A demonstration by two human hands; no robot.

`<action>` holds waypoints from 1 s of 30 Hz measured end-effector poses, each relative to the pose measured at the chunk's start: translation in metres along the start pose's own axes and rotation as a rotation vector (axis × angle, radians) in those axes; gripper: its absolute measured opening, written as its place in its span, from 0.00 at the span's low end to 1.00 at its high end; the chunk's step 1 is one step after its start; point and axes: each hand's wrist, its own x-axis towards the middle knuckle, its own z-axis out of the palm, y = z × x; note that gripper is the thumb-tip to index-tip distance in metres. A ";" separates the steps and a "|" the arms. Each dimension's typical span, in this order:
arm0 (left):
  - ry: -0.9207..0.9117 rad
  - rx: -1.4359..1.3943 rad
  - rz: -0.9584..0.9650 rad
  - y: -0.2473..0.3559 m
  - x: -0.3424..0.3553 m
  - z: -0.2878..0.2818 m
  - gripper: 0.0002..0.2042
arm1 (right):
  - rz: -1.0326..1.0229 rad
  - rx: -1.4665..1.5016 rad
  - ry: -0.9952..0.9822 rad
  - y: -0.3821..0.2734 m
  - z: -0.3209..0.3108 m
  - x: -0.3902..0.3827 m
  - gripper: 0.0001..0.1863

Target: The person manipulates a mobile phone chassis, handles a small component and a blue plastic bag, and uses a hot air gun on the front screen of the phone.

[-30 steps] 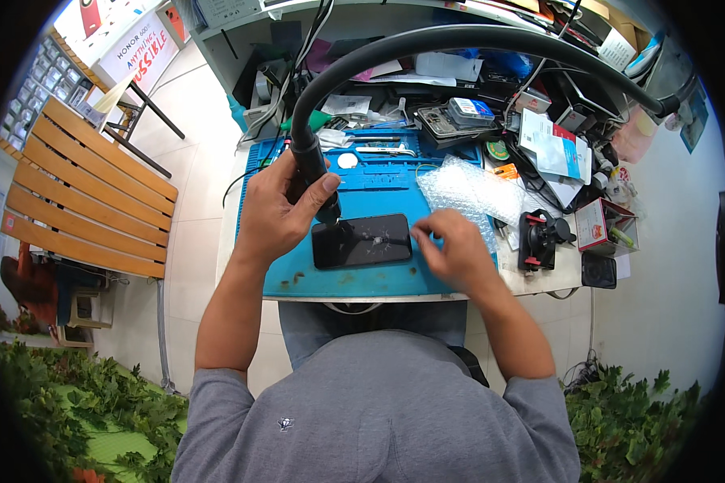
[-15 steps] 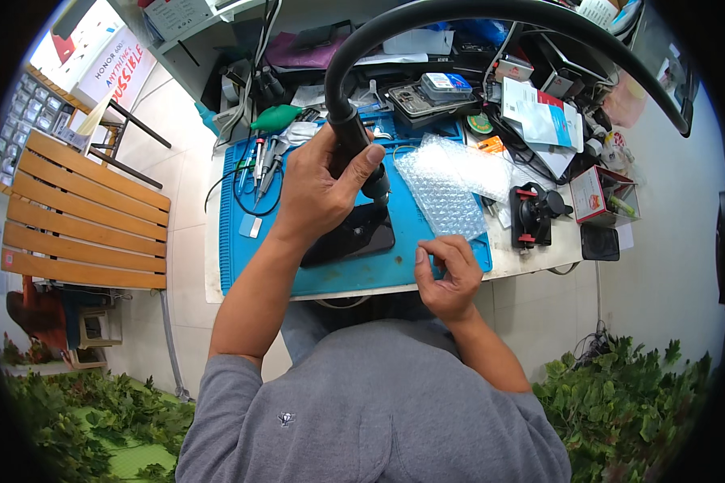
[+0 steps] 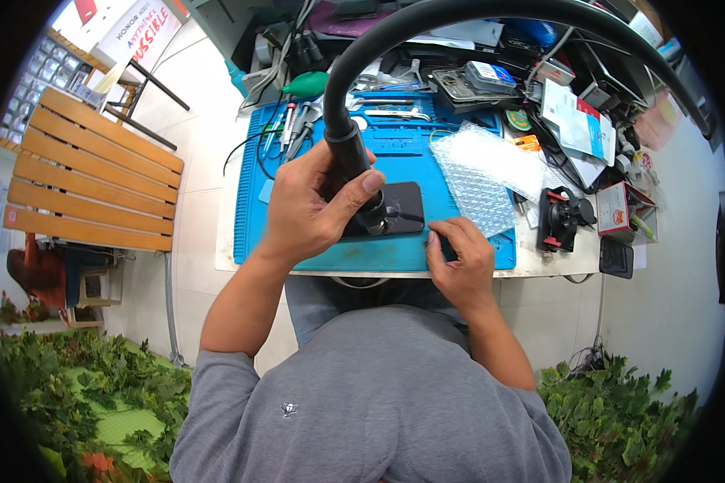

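My left hand (image 3: 310, 205) is wrapped round the lower end of a thick black gooseneck tube (image 3: 348, 153), thumb along its front. The tube's dark end piece hangs over a black smartphone (image 3: 407, 201) that lies flat on a blue repair mat (image 3: 314, 262). Part of the phone is hidden behind the tube and hand. To the right of the phone, just above the mat's near edge, my right hand (image 3: 466, 262) has its fingers curled with thumb and forefinger close together. Whatever may be between those fingertips is too small to make out.
Bubble wrap (image 3: 483, 177) covers the mat's right side, beside a black-and-red clamp holder (image 3: 564, 217). Screwdrivers and tweezers (image 3: 294, 129) lie at the back left near a green blower bulb (image 3: 306, 84). The tube arches overhead to the right. Boxes and phone parts crowd the back.
The tube's end has come nearer to me over the phone, with my left hand on it. My right hand has moved slightly forward. The whole view has shifted a little.
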 end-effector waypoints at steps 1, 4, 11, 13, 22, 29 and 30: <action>0.003 0.036 -0.012 0.001 -0.004 -0.007 0.18 | -0.004 0.008 -0.009 0.000 0.000 0.000 0.08; 0.025 0.115 -0.067 0.004 -0.013 -0.027 0.18 | -0.034 -0.050 -0.035 -0.001 0.000 0.002 0.06; 0.038 0.268 -0.022 0.000 -0.016 -0.056 0.17 | 0.003 -0.067 -0.091 -0.006 -0.001 0.003 0.06; 0.070 0.299 0.008 0.000 -0.008 -0.058 0.17 | -0.003 -0.065 -0.104 -0.007 -0.001 0.003 0.06; 0.121 0.264 0.054 -0.009 0.029 -0.042 0.15 | 0.041 -0.101 -0.035 -0.001 -0.002 -0.004 0.07; 0.112 0.026 0.038 -0.014 0.048 0.001 0.13 | -0.063 -0.077 -0.036 0.003 0.002 0.000 0.06; 0.101 0.008 0.055 -0.014 0.053 0.009 0.13 | -0.062 -0.062 -0.051 0.003 0.002 0.000 0.06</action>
